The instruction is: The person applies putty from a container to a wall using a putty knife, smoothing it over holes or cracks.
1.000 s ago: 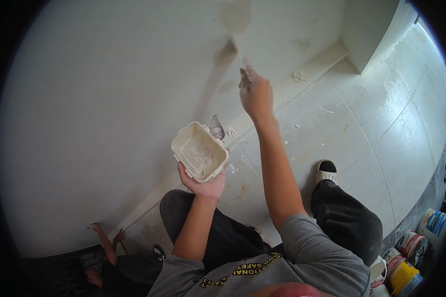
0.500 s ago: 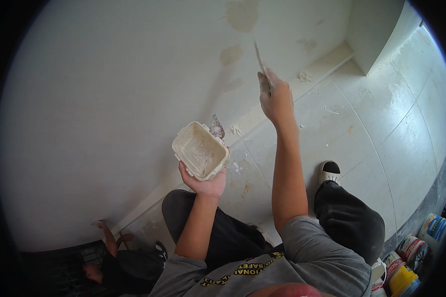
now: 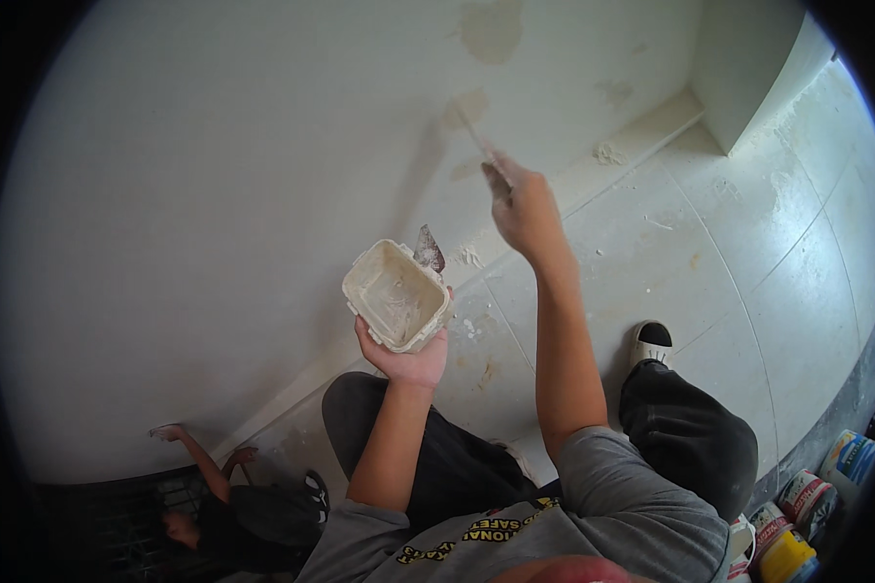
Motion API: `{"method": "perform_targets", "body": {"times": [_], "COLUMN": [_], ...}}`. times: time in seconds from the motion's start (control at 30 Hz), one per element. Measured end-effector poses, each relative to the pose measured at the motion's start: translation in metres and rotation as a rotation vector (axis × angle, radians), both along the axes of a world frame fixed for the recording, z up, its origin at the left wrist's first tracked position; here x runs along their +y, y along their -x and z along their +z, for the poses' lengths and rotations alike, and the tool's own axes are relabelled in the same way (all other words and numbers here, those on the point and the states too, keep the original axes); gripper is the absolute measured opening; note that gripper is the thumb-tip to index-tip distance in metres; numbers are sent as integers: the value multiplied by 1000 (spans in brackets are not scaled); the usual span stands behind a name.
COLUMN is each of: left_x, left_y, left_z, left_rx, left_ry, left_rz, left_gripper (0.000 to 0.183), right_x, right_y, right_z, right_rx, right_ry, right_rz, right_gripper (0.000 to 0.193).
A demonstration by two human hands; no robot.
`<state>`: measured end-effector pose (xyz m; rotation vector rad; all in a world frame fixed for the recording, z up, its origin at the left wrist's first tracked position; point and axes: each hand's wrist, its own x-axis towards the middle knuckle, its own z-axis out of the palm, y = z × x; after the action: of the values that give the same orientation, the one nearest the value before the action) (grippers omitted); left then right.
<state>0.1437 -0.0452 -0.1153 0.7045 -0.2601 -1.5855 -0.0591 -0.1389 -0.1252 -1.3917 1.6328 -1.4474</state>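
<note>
My left hand [image 3: 410, 361] cradles a cream plastic tub [image 3: 367, 282] from below, its inside smeared with pale putty. Beside the tub's far right corner sticks out a putty-stained, pointed blade [image 3: 428, 251]; its lower end is hidden, so I cannot tell whether my fingers hold it. My right hand [image 3: 527, 206] is closed around a thin putty knife [image 3: 470, 126], slightly blurred. The knife's tip reaches over a beige patch [image 3: 457, 109] on the white wall [image 3: 214, 194]; whether it touches is unclear.
Larger beige patch [image 3: 491, 31] higher on the wall. Putty clumps [image 3: 607, 154] lie along the ledge at the wall's foot. Tiled floor [image 3: 690, 272] lies right, with several paint buckets [image 3: 785, 554] at lower right. At lower left, another person's hand [image 3: 168, 431] reaches to the wall.
My right hand has moved left, swinging the putty knife leftward onto the smaller patch. The left hand and tub stay nearly in place. The other person's hand has moved left along the wall.
</note>
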Motion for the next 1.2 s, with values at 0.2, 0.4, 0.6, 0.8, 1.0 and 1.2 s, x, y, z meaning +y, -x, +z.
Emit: {"method": "perform_targets", "body": {"times": [0.2, 0.4, 0.6, 0.8, 1.0, 1.2], "left_x": [1, 1, 1, 2, 1, 0], "left_y": [-1, -4, 2, 1, -5, -2], "left_z": [0, 0, 3, 2, 0, -4], "left_rx": [-39, -11, -4, -22, -57, -37], "left_ry": [-30, -7, -2, -40, -19, 32], "left_rz": [-3, 13, -13, -11, 8, -28], "left_gripper": [70, 68, 69, 68, 69, 71], "right_x": [-41, -19, 5, -39, -5, 9], "right_y": [-26, -54, 5, -10, -59, -7], "right_z": [-15, -26, -5, -7, -29, -33], "right_rx": [111, 180, -38, 209, 225, -51], "right_ry": [-92, -163, -60, -59, -142, -134], "right_rz": [-150, 300, 79, -189, 263, 56], "right_gripper": [43, 36, 24, 19, 16, 21]}}
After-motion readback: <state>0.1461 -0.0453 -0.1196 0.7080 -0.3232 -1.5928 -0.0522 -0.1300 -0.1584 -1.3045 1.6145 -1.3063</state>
